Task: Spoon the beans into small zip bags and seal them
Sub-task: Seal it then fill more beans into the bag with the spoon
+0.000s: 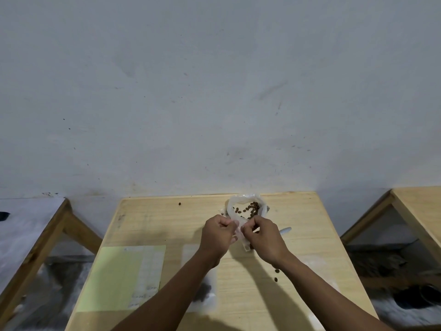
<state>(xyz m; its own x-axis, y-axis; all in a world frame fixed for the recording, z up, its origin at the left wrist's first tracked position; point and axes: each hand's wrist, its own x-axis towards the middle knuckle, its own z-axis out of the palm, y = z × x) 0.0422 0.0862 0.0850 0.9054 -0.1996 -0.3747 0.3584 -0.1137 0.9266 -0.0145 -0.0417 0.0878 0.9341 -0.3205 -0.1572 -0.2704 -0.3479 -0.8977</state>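
Note:
Near the far edge of the wooden table (310,235) lies an open plastic bag of brown beans (247,207). Just in front of it, my left hand (218,234) and my right hand (263,237) pinch a small clear zip bag (241,231) between them, fingers curled on its top edge. A few beans show at the small bag's bottom near my right palm. A white plastic spoon (285,231) lies on the table right of my right hand, partly hidden behind it.
A pale green sheet with a stack of clear zip bags (124,275) lies at the left front. A filled clear bag (205,290) lies under my left forearm. Loose beans (276,274) lie beside my right forearm and one (179,204) sits at the far edge. Other tables stand left and right.

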